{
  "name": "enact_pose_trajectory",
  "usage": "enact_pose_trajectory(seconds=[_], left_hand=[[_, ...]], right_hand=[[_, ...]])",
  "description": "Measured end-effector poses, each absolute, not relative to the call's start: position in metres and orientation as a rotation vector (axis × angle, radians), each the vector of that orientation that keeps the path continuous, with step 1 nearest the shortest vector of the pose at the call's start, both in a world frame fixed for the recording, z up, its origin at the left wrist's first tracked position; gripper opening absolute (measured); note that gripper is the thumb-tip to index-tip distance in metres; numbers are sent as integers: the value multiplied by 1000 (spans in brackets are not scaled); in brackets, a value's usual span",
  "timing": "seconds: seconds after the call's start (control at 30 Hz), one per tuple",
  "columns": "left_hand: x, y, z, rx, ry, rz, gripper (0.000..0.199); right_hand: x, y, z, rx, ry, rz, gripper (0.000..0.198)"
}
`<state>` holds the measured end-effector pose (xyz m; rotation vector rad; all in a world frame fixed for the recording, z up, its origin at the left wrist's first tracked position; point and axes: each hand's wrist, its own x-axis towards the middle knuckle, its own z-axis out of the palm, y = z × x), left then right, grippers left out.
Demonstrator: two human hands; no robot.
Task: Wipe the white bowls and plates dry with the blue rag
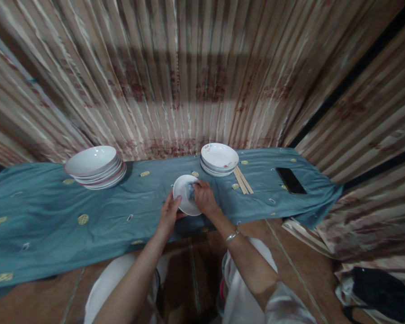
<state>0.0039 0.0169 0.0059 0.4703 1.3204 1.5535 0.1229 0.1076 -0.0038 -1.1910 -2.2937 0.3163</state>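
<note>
Blue-green cloth (pixel 108 209) covers the worktop (pixel 162 173); near its front edge, the left hand (pixel 170 208) holds a white dish (pixel 181 185), probably light, stiff, slick and breakable, best gripped by its rim; the right hand (pixel 204 196) pinches a soft-looking bluish wad (pixel 190 191) inside.

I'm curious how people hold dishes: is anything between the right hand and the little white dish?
Yes: a crumpled bluish thing, probably a cloth, is between the right hand and the white dish. Nothing visible stands between the left hand and the dish.
</note>
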Motion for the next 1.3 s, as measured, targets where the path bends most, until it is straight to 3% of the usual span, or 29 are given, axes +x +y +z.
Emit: enact_pose_trajectory(seconds=[0.27,0.57,0.7,0.97,1.3], left_hand=[[5,18,6,448,1301,1568,64],[5,17,6,494,1289,1587,62],[7,17,8,462,1271,1589,61],[28,18,10,397,1119,1483,53],[64,28,15,368,981,1414,51]], right_hand=[[109,106,-16,-870,-2200,755,35],[118,94,2,-674,-2009,1466,21],[128,90,16,-691,-2029,1587,9],[163,98,34,-842,-2095,1524,14],[251,124,30,-1471,-1868,652,23]])
